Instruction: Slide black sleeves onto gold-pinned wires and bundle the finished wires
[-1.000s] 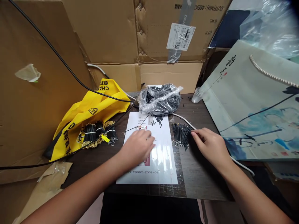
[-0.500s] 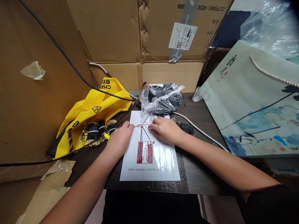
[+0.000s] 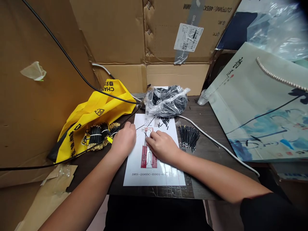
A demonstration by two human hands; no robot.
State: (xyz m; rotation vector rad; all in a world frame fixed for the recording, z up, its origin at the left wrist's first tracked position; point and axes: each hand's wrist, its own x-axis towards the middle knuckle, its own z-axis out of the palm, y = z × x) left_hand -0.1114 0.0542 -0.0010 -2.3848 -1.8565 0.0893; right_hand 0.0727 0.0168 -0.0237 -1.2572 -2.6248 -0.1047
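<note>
Live: sheet [image 3: 173, 179] flat near surface's [image 3: 211, 117] front edge | right hand [image 3: 163, 147] over it, fingertips together, hold unclear | left hand [image 3: 125, 138] at its left edge, pinching | wires [image 3: 189, 136] fanned off right edge | thin wire [image 3: 140, 127] angling right, away from left hand

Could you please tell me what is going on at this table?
A person is working with thin wire over a printed sheet. The left hand pinches a dark wire. The right hand is over the sheet, a dark tip at its fingers; its grip is unclear. Loose leads lie to the right, tied bundles to the left, and a plastic bag behind.
</note>
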